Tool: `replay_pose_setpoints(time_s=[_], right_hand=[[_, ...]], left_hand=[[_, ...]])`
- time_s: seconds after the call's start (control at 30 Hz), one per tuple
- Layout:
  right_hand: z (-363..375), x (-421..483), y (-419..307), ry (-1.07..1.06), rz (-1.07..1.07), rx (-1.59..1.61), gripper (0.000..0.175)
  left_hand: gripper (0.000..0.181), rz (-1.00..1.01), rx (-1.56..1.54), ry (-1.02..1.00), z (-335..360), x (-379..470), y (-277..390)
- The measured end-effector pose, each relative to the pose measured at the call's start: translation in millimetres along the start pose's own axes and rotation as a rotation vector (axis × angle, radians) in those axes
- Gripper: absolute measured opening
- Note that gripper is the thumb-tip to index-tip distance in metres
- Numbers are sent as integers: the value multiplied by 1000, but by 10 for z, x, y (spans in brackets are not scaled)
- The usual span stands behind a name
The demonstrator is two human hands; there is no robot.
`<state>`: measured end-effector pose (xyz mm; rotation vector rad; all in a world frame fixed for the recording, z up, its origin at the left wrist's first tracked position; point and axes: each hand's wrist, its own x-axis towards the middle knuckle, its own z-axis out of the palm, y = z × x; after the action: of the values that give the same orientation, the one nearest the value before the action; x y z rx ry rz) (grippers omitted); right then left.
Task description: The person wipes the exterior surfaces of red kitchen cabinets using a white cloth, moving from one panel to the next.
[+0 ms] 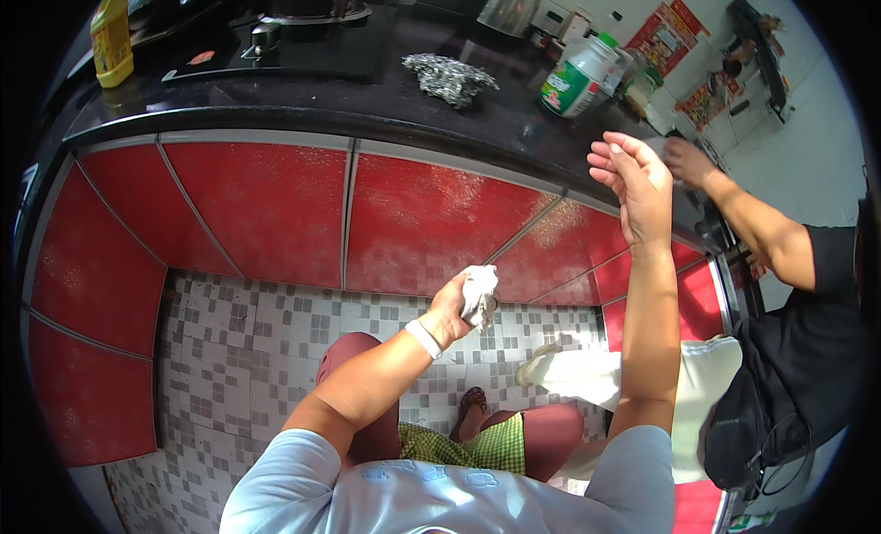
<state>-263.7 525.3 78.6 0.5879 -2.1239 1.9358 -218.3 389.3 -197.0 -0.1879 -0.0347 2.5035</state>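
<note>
A crumpled white cloth [480, 296] is gripped in my left hand [450, 305], in front of the red cabinet doors and above the tiled floor. My right hand [637, 186] is raised near the counter's front edge, its fingers loosely curled with nothing in them. Beyond it on the black countertop [310, 97] stands a white bottle [577, 76] with a green cap and green label. A crumpled piece of aluminium foil [451, 78] lies to the left of that bottle.
A black gas hob [303, 49] is set into the counter. At the far left stands a yellow bottle [111, 42]. On the right a co-worker in black [791, 369] reaches a hand [688, 162] to the counter. Red cabinet doors [440, 217] front the counter.
</note>
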Motion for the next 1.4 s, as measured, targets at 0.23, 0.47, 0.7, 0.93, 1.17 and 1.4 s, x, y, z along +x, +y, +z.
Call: replay_pose_setpoints(time_s=[0.23, 0.47, 0.7, 0.93, 1.17, 1.4], right_hand=[[151, 1481, 334, 457, -160, -495, 80], [-67, 2273, 745, 373, -212, -425, 67], [105, 1587, 336, -49, -202, -78, 33], [49, 1354, 372, -14, -278, -196, 59], [-357, 883, 519, 72, -145, -662, 58], [-575, -186, 752, 384, -404, -248, 21]], left_hand=[[27, 188, 60, 231, -80, 134, 72], [29, 143, 189, 310, 160, -21, 185], [28, 233, 240, 319, -223, -87, 388], [29, 132, 139, 360, -45, -179, 289], [28, 165, 275, 448, -51, -135, 292], [30, 190, 180, 489, -2, -160, 196]])
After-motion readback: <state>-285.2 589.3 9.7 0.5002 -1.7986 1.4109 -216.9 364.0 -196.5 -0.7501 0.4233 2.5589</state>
